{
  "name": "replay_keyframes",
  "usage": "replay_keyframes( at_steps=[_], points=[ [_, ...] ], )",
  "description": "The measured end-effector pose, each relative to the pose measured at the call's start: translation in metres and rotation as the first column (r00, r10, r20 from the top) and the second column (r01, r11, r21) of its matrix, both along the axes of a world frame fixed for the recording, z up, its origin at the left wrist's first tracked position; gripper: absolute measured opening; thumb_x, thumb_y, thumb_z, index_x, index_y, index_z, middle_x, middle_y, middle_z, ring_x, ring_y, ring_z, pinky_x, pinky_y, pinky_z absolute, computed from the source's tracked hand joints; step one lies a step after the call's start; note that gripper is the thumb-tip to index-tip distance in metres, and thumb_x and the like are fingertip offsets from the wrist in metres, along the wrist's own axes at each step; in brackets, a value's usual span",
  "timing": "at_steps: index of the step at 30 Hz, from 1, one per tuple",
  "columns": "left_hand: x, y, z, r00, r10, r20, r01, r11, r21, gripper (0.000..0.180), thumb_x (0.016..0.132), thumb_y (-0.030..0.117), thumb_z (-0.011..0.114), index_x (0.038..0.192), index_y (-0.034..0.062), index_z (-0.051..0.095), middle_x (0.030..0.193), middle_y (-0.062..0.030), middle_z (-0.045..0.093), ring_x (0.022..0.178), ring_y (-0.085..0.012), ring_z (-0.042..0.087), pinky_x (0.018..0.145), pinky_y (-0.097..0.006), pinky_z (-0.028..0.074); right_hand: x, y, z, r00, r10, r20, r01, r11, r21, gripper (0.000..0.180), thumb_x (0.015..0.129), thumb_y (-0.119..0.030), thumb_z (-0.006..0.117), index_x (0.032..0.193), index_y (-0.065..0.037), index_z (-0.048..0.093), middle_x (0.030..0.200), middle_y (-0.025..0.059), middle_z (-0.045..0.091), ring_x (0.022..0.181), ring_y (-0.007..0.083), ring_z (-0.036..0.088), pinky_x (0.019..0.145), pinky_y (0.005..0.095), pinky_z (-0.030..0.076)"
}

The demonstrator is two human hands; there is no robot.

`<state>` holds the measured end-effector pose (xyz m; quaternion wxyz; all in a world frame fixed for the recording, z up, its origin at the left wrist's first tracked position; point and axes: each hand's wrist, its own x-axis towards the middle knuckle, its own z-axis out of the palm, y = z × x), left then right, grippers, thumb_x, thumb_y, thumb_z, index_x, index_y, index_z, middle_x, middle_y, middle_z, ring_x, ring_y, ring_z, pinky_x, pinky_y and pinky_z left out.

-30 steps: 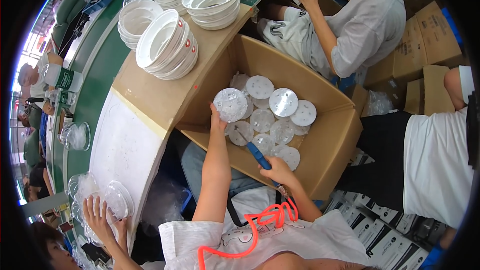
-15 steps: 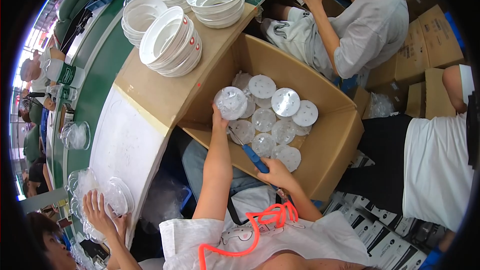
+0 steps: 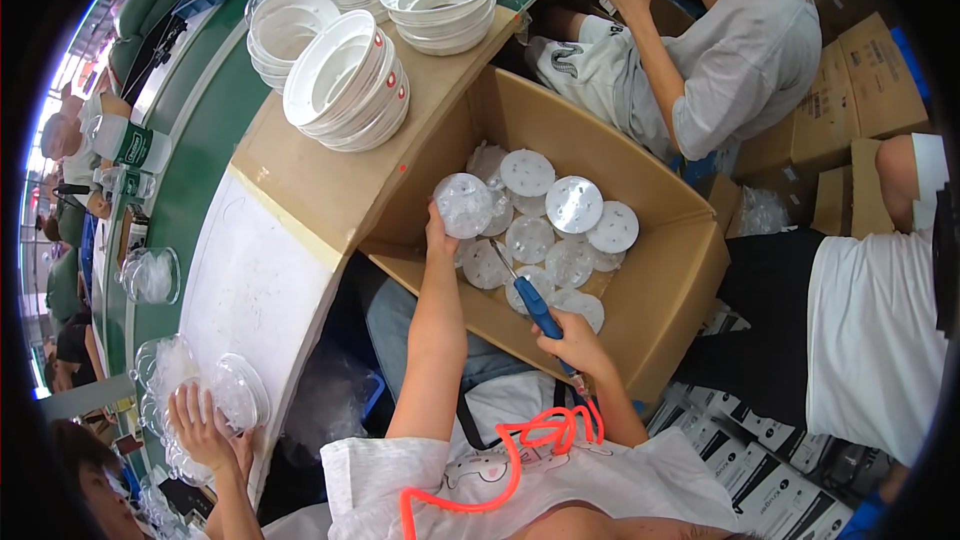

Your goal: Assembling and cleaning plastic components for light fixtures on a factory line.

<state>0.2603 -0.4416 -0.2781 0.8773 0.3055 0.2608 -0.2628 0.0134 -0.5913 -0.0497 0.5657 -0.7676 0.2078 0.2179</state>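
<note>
My left hand point(image 3: 438, 230) is closed on the edge of a round clear plastic cover point(image 3: 463, 206), held above the left side of a cardboard box point(image 3: 648, 372). My right hand point(image 3: 577, 340) is wrapped round a blue air blow gun point(image 3: 538, 310) with a thin metal nozzle. Its tip points up and left, apart from the held cover. An orange coiled hose point(image 3: 510, 485) runs from the tool's rear end across my shirt. Inside the box lie several round clear discs point(image 3: 529, 239) and whitish discs point(image 3: 613, 227), partly overlapping.
Stacks of white rings point(image 3: 345, 85) stand on the bench point(image 3: 250, 260) to the left. At lower left another person's hands point(image 3: 205, 430) touch clear covers point(image 3: 238, 390). A person in grey point(image 3: 745, 50) sits beyond the box; another in white point(image 3: 870, 320) is at right.
My right hand and the blow gun have moved right and slightly down, so the nozzle tip is farther from the held cover. My left hand has hardly moved.
</note>
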Motion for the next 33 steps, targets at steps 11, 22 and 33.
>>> replay_keyframes(
  at_steps=[11, 22, 33],
  points=[
    [-0.006, -0.005, 0.000, 0.999, -0.045, 0.000, 0.043, 0.939, 0.340, 0.061, 0.088, 0.053, 0.041, 0.120, 0.0015, 0.049, 0.116, -0.0103, 0.056, 0.105, -0.0254, 0.055, 0.091, -0.039, 0.044, 0.009, 0.001, 0.005, 0.990, -0.079, 0.121, 0.083, 0.996, -0.028, 0.024, 0.066, -0.019, 0.061, 0.084, -0.001, 0.059, 0.063, 0.0102, 0.059, 0.056, 0.0200, 0.059, 0.056, 0.0304, 0.045],
    [-0.003, -0.009, 0.000, 0.998, 0.065, -0.016, -0.063, 0.991, 0.116, 0.059, 0.090, 0.054, 0.030, 0.126, 0.0087, 0.044, 0.124, -0.0093, 0.051, 0.113, -0.0283, 0.049, 0.095, -0.045, 0.041, -0.001, -0.001, -0.003, 0.994, -0.109, 0.007, 0.108, 0.992, 0.058, 0.021, 0.068, -0.013, 0.061, 0.085, 0.000, 0.058, 0.062, 0.0063, 0.057, 0.053, 0.0138, 0.056, 0.052, 0.0269, 0.044],
    [-0.012, -0.017, 0.185, 0.969, -0.137, 0.204, 0.092, 0.972, 0.217, 0.059, 0.088, 0.049, 0.046, 0.111, -0.0045, 0.054, 0.109, -0.0108, 0.059, 0.099, -0.0203, 0.056, 0.087, -0.033, 0.043, 0.082, 0.027, -0.147, 0.906, 0.260, -0.334, -0.289, 0.957, -0.038, 0.068, 0.074, -0.064, 0.048, 0.061, 0.002, 0.059, 0.059, 0.0136, 0.059, 0.049, 0.0245, 0.058, 0.045, 0.0333, 0.045]
  ],
)
